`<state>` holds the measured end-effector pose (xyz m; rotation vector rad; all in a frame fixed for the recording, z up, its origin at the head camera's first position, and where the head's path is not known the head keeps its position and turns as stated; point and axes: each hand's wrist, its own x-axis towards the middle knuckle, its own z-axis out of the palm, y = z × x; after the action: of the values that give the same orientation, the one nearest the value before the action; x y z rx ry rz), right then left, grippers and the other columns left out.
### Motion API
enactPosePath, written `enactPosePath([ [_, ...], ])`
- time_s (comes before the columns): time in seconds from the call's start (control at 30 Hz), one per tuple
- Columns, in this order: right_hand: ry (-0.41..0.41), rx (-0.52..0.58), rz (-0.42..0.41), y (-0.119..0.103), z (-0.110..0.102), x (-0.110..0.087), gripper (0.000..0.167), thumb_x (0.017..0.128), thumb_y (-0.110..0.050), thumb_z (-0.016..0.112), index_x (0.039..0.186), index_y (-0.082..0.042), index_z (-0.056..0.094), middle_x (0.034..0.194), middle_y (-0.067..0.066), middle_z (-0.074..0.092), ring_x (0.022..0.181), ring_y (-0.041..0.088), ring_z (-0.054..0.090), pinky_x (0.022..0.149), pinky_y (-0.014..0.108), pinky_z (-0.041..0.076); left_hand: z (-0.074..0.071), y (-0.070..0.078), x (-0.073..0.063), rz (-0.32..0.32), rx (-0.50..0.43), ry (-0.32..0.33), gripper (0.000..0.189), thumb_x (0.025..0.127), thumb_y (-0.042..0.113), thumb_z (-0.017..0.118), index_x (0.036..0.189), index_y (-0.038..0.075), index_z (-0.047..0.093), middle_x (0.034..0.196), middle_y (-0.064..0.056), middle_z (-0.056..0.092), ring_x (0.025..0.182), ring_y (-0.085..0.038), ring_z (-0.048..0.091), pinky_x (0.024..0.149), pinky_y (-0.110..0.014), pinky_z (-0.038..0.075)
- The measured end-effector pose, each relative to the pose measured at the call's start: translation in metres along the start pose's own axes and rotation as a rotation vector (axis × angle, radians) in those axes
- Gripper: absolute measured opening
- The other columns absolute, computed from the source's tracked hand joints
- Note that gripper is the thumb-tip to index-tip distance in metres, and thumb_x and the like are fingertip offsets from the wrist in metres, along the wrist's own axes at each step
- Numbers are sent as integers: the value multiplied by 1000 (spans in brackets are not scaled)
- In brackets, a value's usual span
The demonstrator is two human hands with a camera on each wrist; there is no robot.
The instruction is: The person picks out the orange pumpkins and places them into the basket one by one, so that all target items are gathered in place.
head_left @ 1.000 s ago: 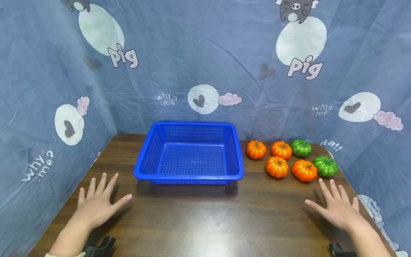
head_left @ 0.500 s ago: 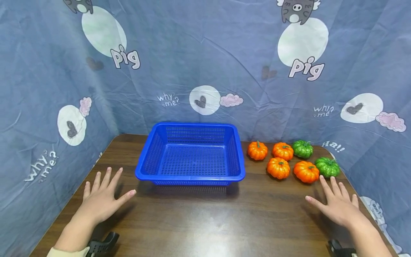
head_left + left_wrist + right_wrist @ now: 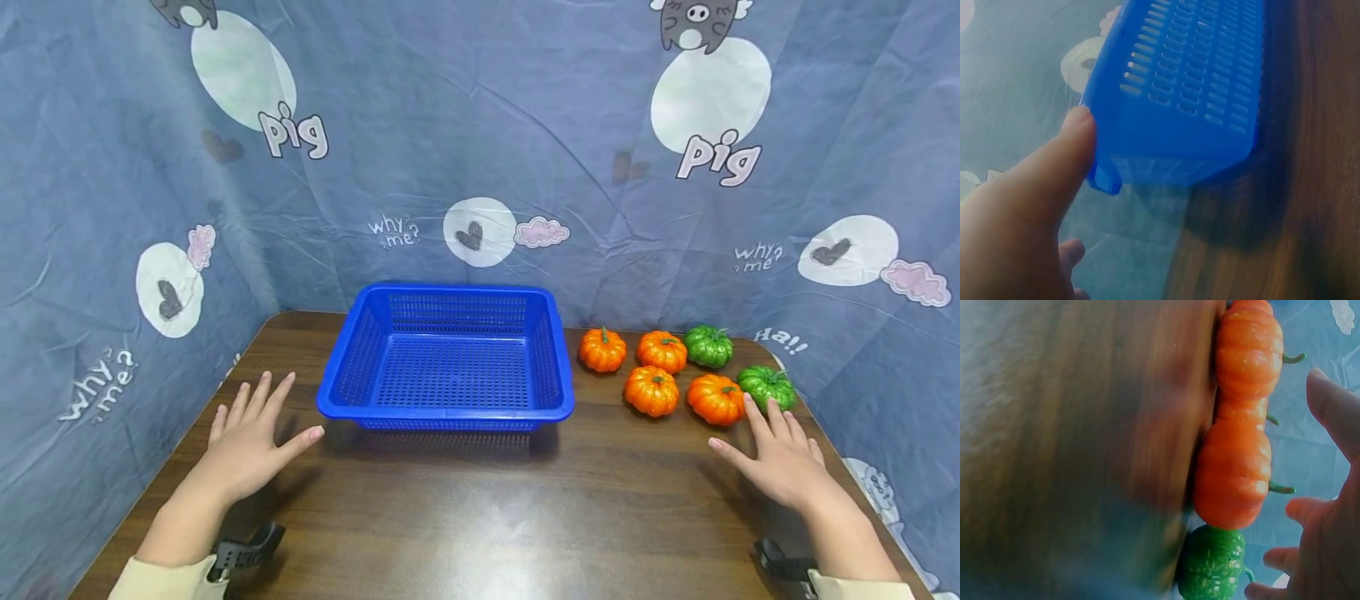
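My left hand [image 3: 243,450] hovers palm down over the table's left side, fingers spread and holding nothing. Its thumb tip lies near the left corner of a blue plastic basket [image 3: 446,414] and overlaps its rim in the left wrist view. My right hand [image 3: 787,462], likewise spread and holding nothing, is low on the right side. Just beyond its fingertips are a green pumpkin [image 3: 765,385] and an orange pumpkin [image 3: 716,400]. Several orange pumpkins, one of them the leftmost pumpkin [image 3: 602,350], and a second green pumpkin [image 3: 708,346] cluster behind, right of the basket.
The brown wooden table [image 3: 465,500] carries everything. A blue cloth with pig prints [image 3: 337,192] hangs close along its back and sides. Black wrist straps [image 3: 251,550] show below both hands. The basket stands against the back edge, its inside bare.
My left hand has moved forward and slightly right, toward the basket. My right hand has moved slightly forward, its fingertips now overlapping the near green pumpkin. Basket and pumpkins have stayed put.
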<state>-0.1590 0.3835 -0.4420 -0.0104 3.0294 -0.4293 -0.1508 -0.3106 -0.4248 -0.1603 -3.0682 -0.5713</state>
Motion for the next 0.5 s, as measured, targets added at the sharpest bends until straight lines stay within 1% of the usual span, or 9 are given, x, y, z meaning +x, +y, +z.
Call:
enactPosePath([
  [0.13, 10, 9, -17, -3, -1, 6, 101, 96, -66, 47, 159, -3, -1, 154, 44, 1, 135, 68, 7, 98, 83, 11, 0, 3, 4, 25, -35, 8, 94, 97, 62, 51, 162, 16, 1, 163, -29, -5, 144, -57, -10, 107, -76, -11],
  [0.33, 10, 59, -35, -5, -3, 14, 98, 98, -62, 47, 159, -1, 0, 153, 45, 0, 134, 69, 5, 98, 83, 14, 3, 9, 13, 68, -73, 34, 91, 97, 56, 56, 162, 14, 7, 162, -32, 3, 145, -57, -1, 107, -77, -2],
  [0.5, 43, 97, -52, -3, -2, 19, 96, 98, -59, 49, 158, 0, 3, 153, 46, 4, 133, 70, 7, 98, 83, 15, 6, 12, 17, 111, -105, 64, 88, 97, 53, 58, 161, 12, 13, 162, -31, 9, 145, -56, 5, 108, -77, 3],
])
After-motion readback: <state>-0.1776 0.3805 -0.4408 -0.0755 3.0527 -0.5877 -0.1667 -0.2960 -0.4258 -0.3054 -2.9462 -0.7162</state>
